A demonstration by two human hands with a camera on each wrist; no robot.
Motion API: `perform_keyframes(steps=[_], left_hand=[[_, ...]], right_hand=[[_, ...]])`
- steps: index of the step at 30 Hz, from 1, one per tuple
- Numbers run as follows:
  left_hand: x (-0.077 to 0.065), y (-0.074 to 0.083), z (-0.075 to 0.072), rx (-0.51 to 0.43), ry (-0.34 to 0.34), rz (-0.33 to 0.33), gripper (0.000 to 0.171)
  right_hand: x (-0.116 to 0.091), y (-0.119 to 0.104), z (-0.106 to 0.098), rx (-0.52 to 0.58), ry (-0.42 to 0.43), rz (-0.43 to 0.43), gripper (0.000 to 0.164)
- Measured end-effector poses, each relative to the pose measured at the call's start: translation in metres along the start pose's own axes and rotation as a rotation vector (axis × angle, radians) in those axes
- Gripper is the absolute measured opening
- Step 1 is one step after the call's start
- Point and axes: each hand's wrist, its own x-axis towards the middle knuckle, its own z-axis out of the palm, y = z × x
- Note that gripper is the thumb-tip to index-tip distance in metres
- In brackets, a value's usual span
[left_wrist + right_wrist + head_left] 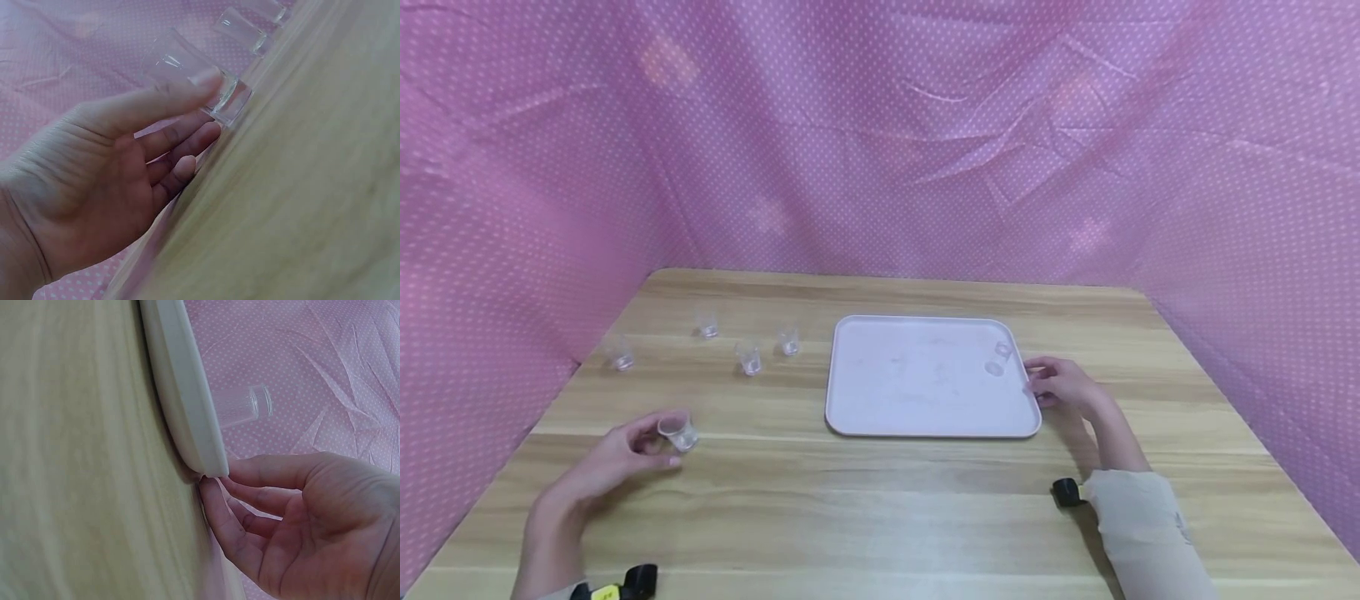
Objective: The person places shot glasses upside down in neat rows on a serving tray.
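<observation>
My left hand [617, 454] is spread around a small clear shot glass [678, 432] that stands upright on the table's left side. Its fingers lie behind the glass; in the head view a gap shows between thumb and glass. In the left wrist view, the thumb [156, 103] overlaps the glass [232, 100] near its thick base. At the right edge of a white rectangular tray [917, 379], my right hand [1067, 385] pinches the rim, thumb above and fingers below. Another shot glass [247, 406] stands upside down on the tray, close to that hand.
Several more upright shot glasses stand at the back left, among them one glass [748, 360] left of the tray and another glass [622, 357] near the left edge. A wooden table [880, 517] lies beneath everything. Pink dotted cloth [880, 167] hangs around its back and sides.
</observation>
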Motion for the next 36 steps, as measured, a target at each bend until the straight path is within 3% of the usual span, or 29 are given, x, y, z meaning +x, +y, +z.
perform_keyframes(steps=[7, 16, 20, 27, 36], left_hand=[[0.001, -0.003, 0.002, 0.042, 0.039, -0.007, 0.062], [0.010, -0.004, 0.004, 0.042, 0.016, 0.059, 0.050], [0.012, -0.004, 0.004, 0.046, 0.025, 0.042, 0.048], [0.014, -0.002, 0.005, 0.152, 0.059, 0.018, 0.048], [0.014, 0.001, 0.006, 0.120, 0.054, -0.013, 0.051]], right_hand=[[0.001, 0.001, 0.001, 0.014, 0.006, 0.002, 0.049], [0.002, 0.002, 0.000, -0.008, 0.006, -0.001, 0.050], [0.001, 0.000, 0.001, 0.003, -0.003, -0.011, 0.051], [0.001, 0.000, 0.001, 0.008, 0.001, 0.002, 0.050], [0.003, 0.001, 0.001, 0.001, 0.009, 0.009, 0.049]])
